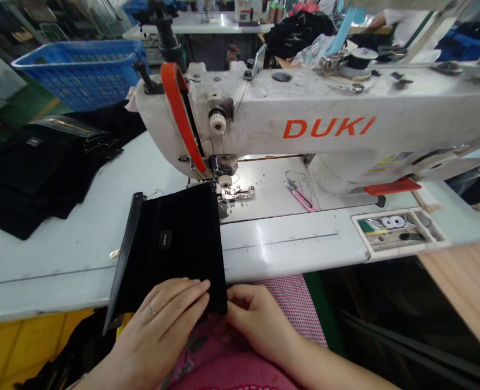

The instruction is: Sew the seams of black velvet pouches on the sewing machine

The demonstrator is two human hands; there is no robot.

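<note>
In the head view, your left hand (169,319) lies flat and spread over the lower part of a black fabric panel (186,216), fingers extended and close together, pressing on the cloth without gripping it; a thin ring (151,309) circles one finger. Your right hand (258,311) is nearly closed, thumb and fingers pinching the panel's lower right edge. The panel sits at the front of the white table, its near end reaching past the table's edge and its upper right corner up by the metal presser foot (235,193). The cloth is matte and roughly four-sided, with a smooth, slightly shiny dark strip (123,254) down its left side. A small rectangular label (165,239) sits on it, its lettering too small for you to read surely.

Above stands the scuffed, off-white sewing machine (256,103), rounded at its head, with "DUKI" in slanted orange capitals along the arm. On its smooth bed lie pink-handled snips (302,197). A printed ruler scale (282,244) runs along the table (288,265), and an inset tray (359,233) at the right holds pale round bobbins (394,221). To your left are piled black fabric pieces (28,173) and a blue plastic lattice basket (75,50).
</note>
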